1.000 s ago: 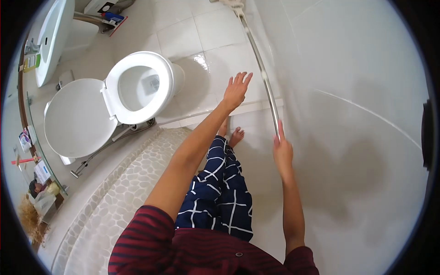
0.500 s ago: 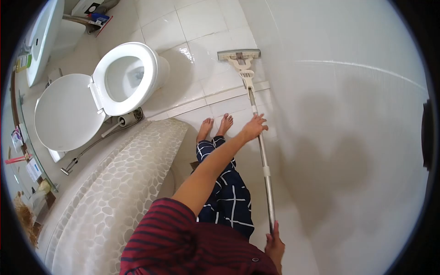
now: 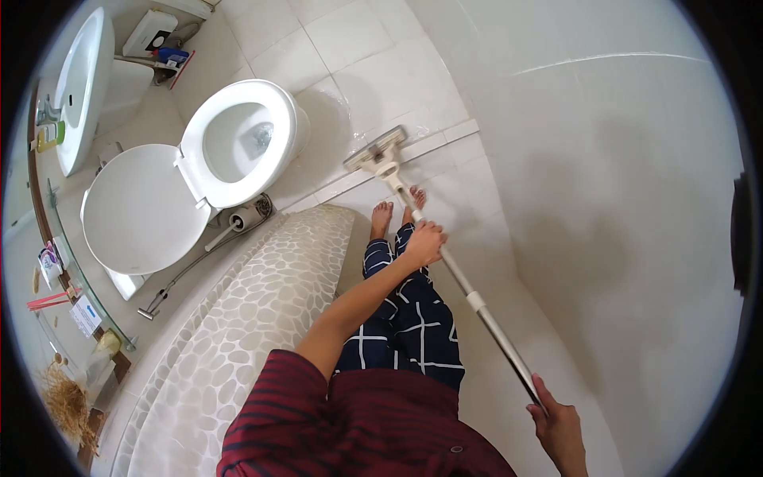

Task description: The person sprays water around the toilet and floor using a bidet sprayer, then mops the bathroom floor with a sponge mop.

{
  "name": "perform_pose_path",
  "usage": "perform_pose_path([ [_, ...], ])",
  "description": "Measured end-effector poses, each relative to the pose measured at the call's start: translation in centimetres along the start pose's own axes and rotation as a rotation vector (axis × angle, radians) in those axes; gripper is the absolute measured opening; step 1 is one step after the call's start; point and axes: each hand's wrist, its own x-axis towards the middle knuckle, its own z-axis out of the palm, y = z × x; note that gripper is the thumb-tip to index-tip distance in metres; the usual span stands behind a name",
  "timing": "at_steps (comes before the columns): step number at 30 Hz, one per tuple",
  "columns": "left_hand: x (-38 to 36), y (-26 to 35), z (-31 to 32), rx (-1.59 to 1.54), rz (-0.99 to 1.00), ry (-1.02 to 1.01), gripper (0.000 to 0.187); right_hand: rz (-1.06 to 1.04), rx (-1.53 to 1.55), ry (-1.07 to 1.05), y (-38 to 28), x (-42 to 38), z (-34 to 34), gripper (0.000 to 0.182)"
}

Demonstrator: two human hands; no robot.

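Note:
A sponge mop point(image 3: 497, 331) with a long metal pole slants across the view, held in both hands. My left hand point(image 3: 427, 243) is closed around the upper part of the pole, just below the cream joint. Lower down at the right, my right hand point(image 3: 559, 427) grips the pole's end, with the thumb lying along it. The cream mop head point(image 3: 377, 149) rests on wet floor tiles beside the low tiled ledge point(image 3: 425, 148), tilted, just beyond my bare feet.
The toilet point(image 3: 290, 135) stands at the left with its lid point(image 3: 147, 209) raised. A pebble-patterned shower curtain point(image 3: 238, 318) hangs beside my legs. The sink point(image 3: 83, 95) and glass shelf are further left. A pale wall point(image 3: 612, 238) rises on the right.
The mop head has swung left and drawn back toward my feet. My right hand has moved right with the pole's end. My left hand's fingers, looser before, now wrap the pole.

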Motion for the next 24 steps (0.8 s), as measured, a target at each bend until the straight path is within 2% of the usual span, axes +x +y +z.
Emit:
perform_pose_path([
  [3,-5.4,-2.5,0.0,-0.031,-0.074,0.083,0.017,-0.027,0.039,-0.163,0.6,1.0,3.8,0.055],
  [6,-10.2,-4.7,1.4,0.038,-0.141,0.073,0.011,0.018,0.021,-0.422,1.0,2.8,9.5,0.059],
  [8,-13.4,-5.7,3.3,0.071,-0.174,0.065,0.009,-0.177,0.133,-0.466,3.1,5.4,15.0,0.055],
  [9,-14.7,-5.6,3.5,0.064,-0.184,0.026,0.01,-0.155,0.267,-0.445,2.6,7.9,17.5,0.05],
  [10,-15.3,-5.6,4.0,0.083,-0.197,0.04,0.011,-0.126,0.401,-0.426,1.6,11.0,19.9,0.046],
  [11,-15.4,-5.2,4.6,0.1,-0.211,0.056,0.011,0.039,0.619,-0.515,0.2,15.1,22.4,0.034],
  [12,-15.7,-5.0,5.3,0.114,-0.223,0.073,0.012,0.231,0.864,-0.766,-1.4,19.6,24.3,0.023],
  [13,-15.8,-5.6,6.3,0.141,-0.206,0.056,0.026,0.34,0.817,-0.862,-2.4,24.1,27.1,0.019],
  [14,-15.3,-6.8,6.1,-0.069,-0.184,0.07,0.03,0.412,0.673,-0.951,-5.7,25.7,25.6,0.021],
  [15,-14.9,-8.7,5.4,-0.28,-0.159,0.079,0.034,0.377,0.596,-0.992,-6.8,26.6,25.7,0.024],
  [16,-14.5,-11.3,4.9,-0.347,-0.09,0.211,0.041,0.286,0.628,-0.898,-6.6,26.4,26.4,0.024],
  [17,-14.4,-13.9,3.7,-0.342,-0.302,0.274,0.042,0.2,0.658,-0.801,-6.0,25.8,27.1,0.025],
  [19,-13.4,-19.7,2.8,-0.245,-0.56,0.547,0.038,0.064,0.635,-0.649,-5.4,23.5,26.5,0.024],
  [21,-11.8,-24.0,3.9,-0.165,-0.723,0.61,0.045,0.066,0.605,-0.746,-4.6,20.0,22.7,0.026],
  [23,-10.2,-22.6,2.2,-0.173,-0.798,0.237,0.052,-0.038,0.361,-0.628,0.1,16.4,20.9,0.028],
  [24,-9.8,-21.1,2.6,-0.201,-0.842,0.162,0.05,-0.029,0.345,-0.606,1.8,14.6,19.0,0.03],
])
